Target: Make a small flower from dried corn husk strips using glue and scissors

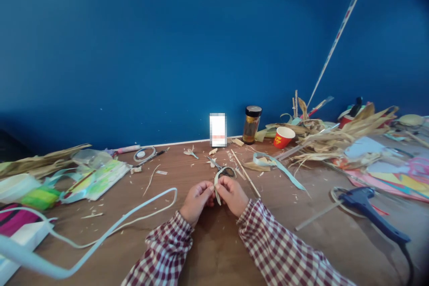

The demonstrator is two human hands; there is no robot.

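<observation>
My left hand (197,200) and my right hand (233,194) meet at the middle of the brown table (214,241), fingers pinched together. Both grip a thin pale strip (216,183) bent into a small loop that stands up between the thumbs. Just beyond the hands lie scissors (224,170) with dark handles and a long thin stick (246,173). Both sleeves are red and white checked.
A long light-blue strip (110,228) curls across the left. A blue glue gun (372,208) lies right. A dark-lidded jar (251,124), a red paper cup (283,136) and dried husks (338,136) sit at the back. Packets and bags (97,178) crowd the left edge.
</observation>
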